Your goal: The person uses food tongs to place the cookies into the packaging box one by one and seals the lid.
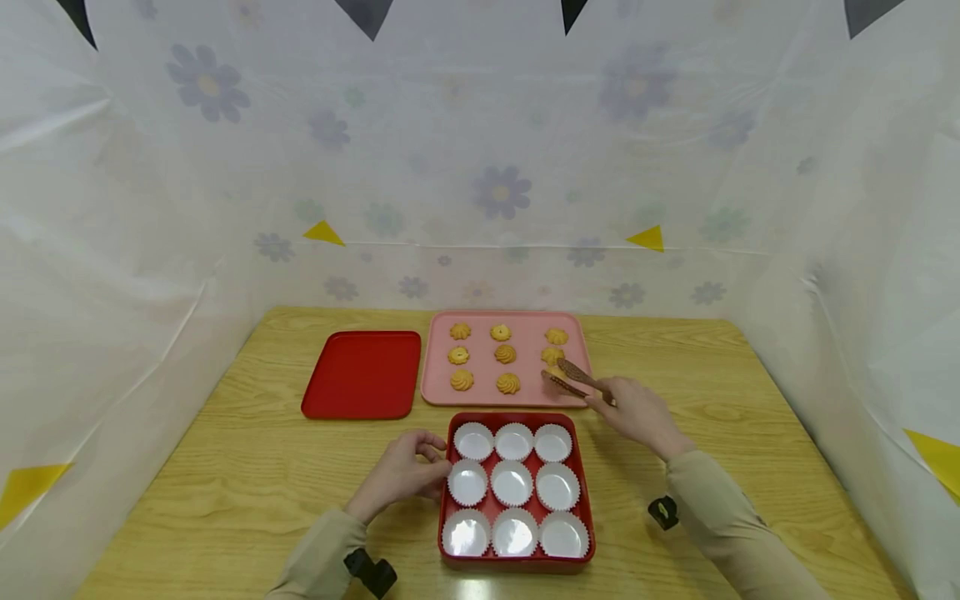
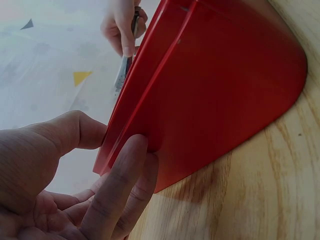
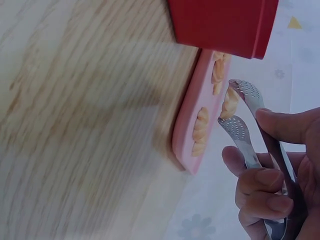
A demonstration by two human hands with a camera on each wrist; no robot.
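Observation:
My right hand point(image 1: 636, 413) grips metal tongs point(image 3: 252, 122), their perforated tips parted around a piped cookie point(image 3: 230, 103). In the head view these tips are over the right column of cookies on the pink tray point(image 1: 480, 400); whether the cookie is lifted I cannot tell. My left hand point(image 1: 405, 471) holds the left side of a red box point(image 1: 517, 565). Its thumb lies at the rim, and fingers point(image 2: 122, 175) touch the outer wall. Inside the box stand rows of white paper cups point(image 1: 512, 482), with nothing visible in them.
Several golden cookies point(image 1: 506, 354) lie in rows on the pink tray, behind the box. A flat red lid or tray point(image 1: 362, 375) lies left of it on the wooden table point(image 1: 247, 467). A white flower-patterned sheet point(image 1: 450, 167) encloses the table's back and sides.

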